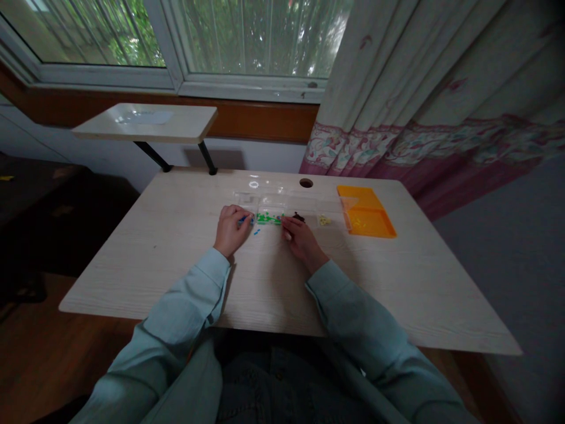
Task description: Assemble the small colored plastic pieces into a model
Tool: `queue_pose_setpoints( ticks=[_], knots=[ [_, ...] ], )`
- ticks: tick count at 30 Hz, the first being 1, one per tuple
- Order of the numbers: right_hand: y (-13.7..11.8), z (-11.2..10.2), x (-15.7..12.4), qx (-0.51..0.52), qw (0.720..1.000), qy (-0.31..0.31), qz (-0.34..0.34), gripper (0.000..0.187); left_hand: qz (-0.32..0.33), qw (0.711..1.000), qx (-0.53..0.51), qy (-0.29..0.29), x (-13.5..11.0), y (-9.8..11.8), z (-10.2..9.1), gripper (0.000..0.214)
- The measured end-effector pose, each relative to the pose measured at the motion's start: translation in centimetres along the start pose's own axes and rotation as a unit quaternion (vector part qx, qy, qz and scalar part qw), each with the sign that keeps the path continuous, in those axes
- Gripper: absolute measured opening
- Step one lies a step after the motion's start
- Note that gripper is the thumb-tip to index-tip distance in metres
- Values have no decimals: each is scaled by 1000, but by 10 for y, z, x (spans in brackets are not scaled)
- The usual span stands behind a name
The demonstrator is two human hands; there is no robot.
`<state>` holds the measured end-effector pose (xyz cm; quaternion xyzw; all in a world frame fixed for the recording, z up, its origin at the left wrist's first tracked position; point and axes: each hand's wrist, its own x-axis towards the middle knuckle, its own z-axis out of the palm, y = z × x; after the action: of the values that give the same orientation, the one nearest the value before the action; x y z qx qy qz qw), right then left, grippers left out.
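L hand (233,229) at L end of the clear box (338,222), fingers bent, tips drawn in close by some blue bits (244,219) — can't tell if it has hold of any. R hand (303,240) at the box's near side, tips btwn the green bits (267,218) & the brown bits (299,218); thumb & index nearly together, but too small to tell if anything's pinched.

Box sits mid-desk, long side facing the person, split into compartments. Green bits nr its middle, brown next to the R, pale bits (324,220) further R. Couple of loose blue strips (256,232) on the desk (176,247) just in front of the box, btwn the hands.

Orange tray (375,218) at R end — box's clear end overlaps its L part; a few yellow bits (359,223) show there. Round hole (306,183) in desk behind the box. Small raised shelf (145,122) at back L, w/ a pale sheet (148,118) on top. Window (256,41) behind, curtain (397,88) to R.
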<state>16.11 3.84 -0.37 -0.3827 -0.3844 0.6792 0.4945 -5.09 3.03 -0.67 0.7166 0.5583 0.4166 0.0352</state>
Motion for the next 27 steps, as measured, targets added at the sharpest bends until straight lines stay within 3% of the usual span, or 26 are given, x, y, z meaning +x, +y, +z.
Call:
queue_pose_setpoints(
  ticks=[12, 21, 27],
  knots=[
    [-1, -7, 4, 120, 992, 18, 34, 30, 46, 998, -41, -15, 0, 9, -4, 22],
    [1, -3, 1, 38, 999, -9, 8, 29, 98, 992, -79, -29, -2, 20, -5, 17],
    [9, 0, -2, -72, 996, -44, -10, 31, 108, 989, -81, -56, -3, 26, -8, 23]
  ],
)
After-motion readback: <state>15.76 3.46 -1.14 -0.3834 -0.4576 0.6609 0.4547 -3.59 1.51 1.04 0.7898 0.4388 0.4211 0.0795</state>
